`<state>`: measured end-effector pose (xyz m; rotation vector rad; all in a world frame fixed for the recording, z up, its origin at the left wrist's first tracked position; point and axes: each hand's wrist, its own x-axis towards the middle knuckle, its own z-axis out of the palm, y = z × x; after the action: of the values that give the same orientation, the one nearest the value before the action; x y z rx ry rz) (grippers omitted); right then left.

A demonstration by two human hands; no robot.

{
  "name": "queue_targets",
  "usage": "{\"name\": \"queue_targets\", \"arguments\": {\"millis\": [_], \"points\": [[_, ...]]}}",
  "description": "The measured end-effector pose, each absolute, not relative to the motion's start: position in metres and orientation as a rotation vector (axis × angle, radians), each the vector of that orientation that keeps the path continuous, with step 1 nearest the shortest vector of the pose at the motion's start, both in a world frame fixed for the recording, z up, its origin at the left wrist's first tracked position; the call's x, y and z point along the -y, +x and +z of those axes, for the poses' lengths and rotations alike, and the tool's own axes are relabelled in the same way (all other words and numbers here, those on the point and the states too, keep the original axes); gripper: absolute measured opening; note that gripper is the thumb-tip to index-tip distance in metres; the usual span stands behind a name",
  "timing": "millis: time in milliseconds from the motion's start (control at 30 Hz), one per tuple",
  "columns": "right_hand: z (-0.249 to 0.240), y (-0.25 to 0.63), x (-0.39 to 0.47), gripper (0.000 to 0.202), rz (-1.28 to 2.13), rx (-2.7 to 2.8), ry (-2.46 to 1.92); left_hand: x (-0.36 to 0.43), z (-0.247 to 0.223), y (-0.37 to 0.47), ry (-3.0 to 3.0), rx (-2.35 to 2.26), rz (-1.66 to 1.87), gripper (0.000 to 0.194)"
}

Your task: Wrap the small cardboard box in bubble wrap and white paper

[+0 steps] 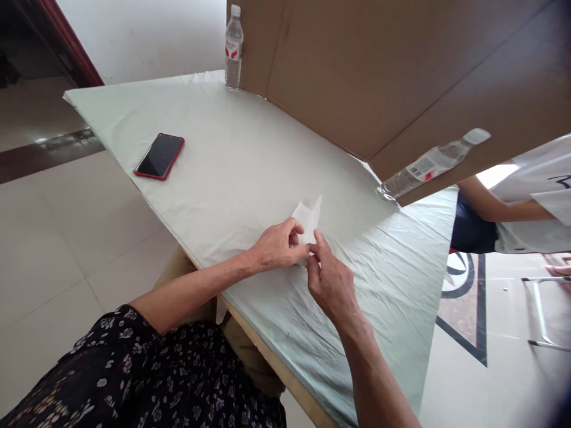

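A small piece of thin white paper or tissue (308,217) stands up between my hands near the table's front edge, its top ending in uneven points. My left hand (282,245) has its fingers curled and pressed at the left and lower part of the white piece. From the right, my right hand (329,270) meets it, with thumb and fingers bent together at the lower edge. The fingertips of both hands nearly touch, and the bottom of the white piece is hidden behind them.
A pale cloth covers the table (214,154). A red-cased phone (160,156) lies at the left. Behind stands a brown cardboard panel (339,77) with an upright bottle (234,50) and a second bottle (430,166) beside it. Another person's arm (504,208) shows at the right.
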<state>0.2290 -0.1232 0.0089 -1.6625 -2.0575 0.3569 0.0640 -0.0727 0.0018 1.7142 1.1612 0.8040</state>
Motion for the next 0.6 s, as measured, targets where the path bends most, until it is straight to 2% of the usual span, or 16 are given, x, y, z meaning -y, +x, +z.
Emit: {"name": "queue_targets", "arguments": {"millis": [100, 300, 500, 600], "points": [[0.008, 0.234, 0.122, 0.06, 0.372, 2.045, -1.662, 0.071, 0.003, 0.066, 1.763, -1.198, 0.763, 0.032], [0.013, 0.245, 0.101, 0.055, 0.933, 1.742, -1.463, 0.076, -0.002, 0.07, 1.931, -1.235, 0.747, 0.027], [0.014, 0.242, 0.079, 0.05, 0.744, 1.657, -1.522, 0.078, 0.001, 0.07, 2.066, -1.206, 0.712, 0.034], [0.01, 0.238, 0.07, 0.047, 0.816, 1.782, -1.52, 0.077, 0.003, 0.069, 2.193, -1.202, 0.669, 0.035]]}}
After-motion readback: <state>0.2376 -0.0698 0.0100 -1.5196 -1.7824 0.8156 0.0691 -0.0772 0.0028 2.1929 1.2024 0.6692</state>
